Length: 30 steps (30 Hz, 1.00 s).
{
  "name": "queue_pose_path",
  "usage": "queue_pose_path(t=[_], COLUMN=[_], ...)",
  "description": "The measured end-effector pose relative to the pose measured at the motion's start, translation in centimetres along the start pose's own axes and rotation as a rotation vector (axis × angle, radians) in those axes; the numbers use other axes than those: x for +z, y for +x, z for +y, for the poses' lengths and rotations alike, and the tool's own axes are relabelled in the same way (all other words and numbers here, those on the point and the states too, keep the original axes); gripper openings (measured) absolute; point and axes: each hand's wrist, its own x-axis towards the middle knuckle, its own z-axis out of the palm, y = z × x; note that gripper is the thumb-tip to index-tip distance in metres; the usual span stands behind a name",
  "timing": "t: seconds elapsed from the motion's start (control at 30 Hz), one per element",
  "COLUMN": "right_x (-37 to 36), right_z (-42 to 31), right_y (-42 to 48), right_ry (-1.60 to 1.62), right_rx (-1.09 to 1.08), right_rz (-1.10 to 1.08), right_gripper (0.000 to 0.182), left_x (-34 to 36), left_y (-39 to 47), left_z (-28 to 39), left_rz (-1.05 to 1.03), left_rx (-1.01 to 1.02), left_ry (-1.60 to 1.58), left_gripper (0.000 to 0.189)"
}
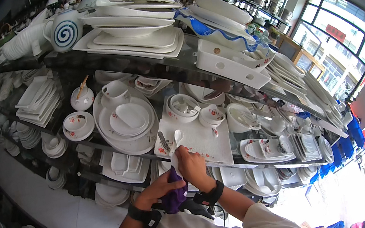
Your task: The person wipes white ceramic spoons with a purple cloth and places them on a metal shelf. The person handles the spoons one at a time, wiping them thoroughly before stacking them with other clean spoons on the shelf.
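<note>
My right hand [192,168] pinches a white ceramic piece [174,160], apparently a spoon, partly hidden by the fingers. In my left hand [160,187] is a bunched purple cloth [174,199], held against the lower end of that piece. Just beyond my right fingertips, a white spoon [178,135] shows its bowl over a square white plate [213,144] with red flowers. Whether the spoon and the held piece are separate cannot be seen. A dark patterned utensil [163,141] lies on the plate's left side. Nested flowered bowls [181,109] and a smaller bowl [212,115] stand toward its back.
An upper shelf edge [119,65] overhangs the plate, bearing stacked white dishes [137,40] and a spiral-painted teapot [66,29]. Stacked oval plates [124,122] stand left of the square plate, a white bowl with spoons [239,116] right of it. More dishes [111,194] sit below.
</note>
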Motion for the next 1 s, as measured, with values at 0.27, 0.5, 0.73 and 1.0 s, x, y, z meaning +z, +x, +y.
queue_pose_path(t=[0.27,0.5,0.73,1.0], right_x=[2.0,1.1,2.4,5.0], right_z=[0.8,5.3,13.0,12.6], right_y=[0.3,3.4,6.2,6.9], right_ry=[-0.046,-0.129,-0.156,-0.270], right_rx=[-0.060,0.120,0.118,0.246], right_rz=[-0.065,-0.048,-0.057,-0.287], right_gripper=[0.006,0.011,0.020,0.022], left_x=[-2.4,-1.0,-1.5,-3.3], left_y=[1.8,0.3,-1.1,-1.3], left_z=[-2.9,-2.8,-1.8,-2.3], left_rz=[-0.005,-0.112,-0.084,0.017], left_rx=[0.044,0.031,-0.033,0.012], left_ry=[0.236,0.336,0.239,0.109], left_gripper=[0.047,0.050,0.051,0.052])
